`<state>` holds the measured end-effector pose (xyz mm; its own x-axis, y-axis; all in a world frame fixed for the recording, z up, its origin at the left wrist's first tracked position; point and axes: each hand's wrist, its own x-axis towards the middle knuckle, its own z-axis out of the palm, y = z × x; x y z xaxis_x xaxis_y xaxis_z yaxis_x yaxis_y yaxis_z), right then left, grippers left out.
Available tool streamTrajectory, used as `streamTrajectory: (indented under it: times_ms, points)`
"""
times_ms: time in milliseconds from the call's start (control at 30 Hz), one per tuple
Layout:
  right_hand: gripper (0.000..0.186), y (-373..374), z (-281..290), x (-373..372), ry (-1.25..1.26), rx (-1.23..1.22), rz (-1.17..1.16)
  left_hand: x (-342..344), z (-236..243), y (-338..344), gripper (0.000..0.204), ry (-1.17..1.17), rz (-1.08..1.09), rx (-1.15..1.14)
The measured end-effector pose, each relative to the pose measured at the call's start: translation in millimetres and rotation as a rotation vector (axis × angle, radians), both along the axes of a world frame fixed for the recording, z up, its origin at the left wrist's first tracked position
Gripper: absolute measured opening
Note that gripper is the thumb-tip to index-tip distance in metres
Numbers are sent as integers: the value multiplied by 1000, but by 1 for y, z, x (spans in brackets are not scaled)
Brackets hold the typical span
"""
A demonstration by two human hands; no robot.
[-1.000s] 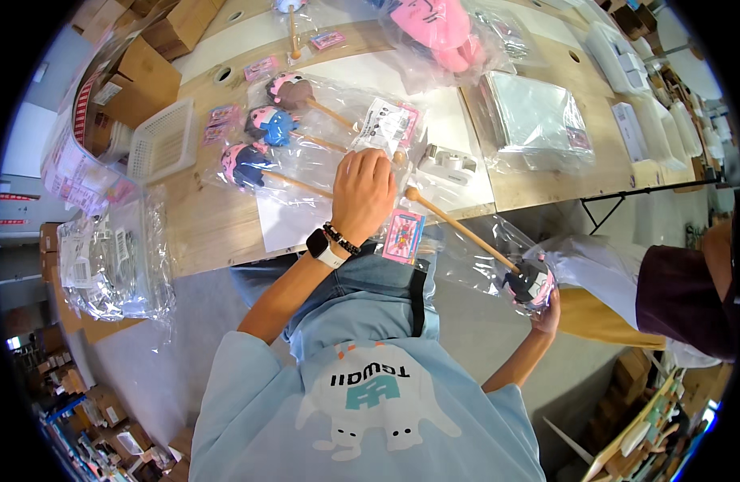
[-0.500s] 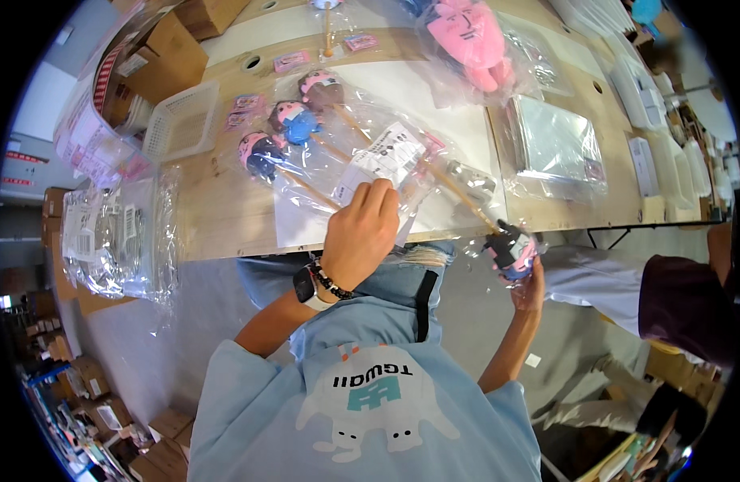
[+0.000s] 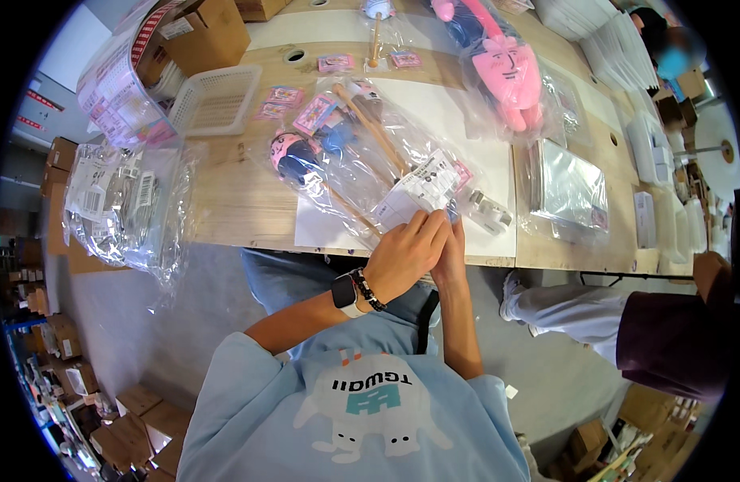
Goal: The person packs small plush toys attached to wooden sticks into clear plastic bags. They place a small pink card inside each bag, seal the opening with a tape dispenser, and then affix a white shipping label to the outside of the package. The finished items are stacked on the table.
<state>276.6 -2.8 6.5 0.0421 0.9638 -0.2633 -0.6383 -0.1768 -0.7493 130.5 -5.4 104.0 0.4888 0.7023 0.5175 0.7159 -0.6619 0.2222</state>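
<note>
A long clear plastic bag (image 3: 350, 189) lies across white paper at the table's near edge. Inside show a pink-faced plush figure (image 3: 294, 154) on a stick, a blue plush figure (image 3: 335, 132) and a thicker wooden stick (image 3: 372, 127). A white printed label (image 3: 430, 183) covers the bag's near right end. My left hand (image 3: 410, 247), with a watch and dark bracelet on its wrist, is closed in a pinch at this end. Beside it, touching, my right hand (image 3: 450, 253) pinches the bag too. The fingertips partly hide each other.
A clear plastic piece (image 3: 489, 213) lies right of my hands. Farther right sits a stack of clear bags (image 3: 571, 181). Beyond are a pink bagged plush (image 3: 506, 76) and a white basket (image 3: 217, 100). Bagged packs (image 3: 117, 205) hang at the left edge. A person (image 3: 659, 337) is at right.
My right hand has come in from the right to meet my left. The stick figure it held outside is no longer seen there. A pink card now lies over the plush figures.
</note>
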Motion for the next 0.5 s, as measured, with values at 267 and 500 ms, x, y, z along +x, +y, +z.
streamTrajectory:
  times_ms: [267,500]
  points:
    - [59,72,13,-13,-586,135,0,-2,-14,12,25,-70,30,-16]
    - [75,124,-47,24,-941,486,35,-8,-16,18,26,-52,52,-46]
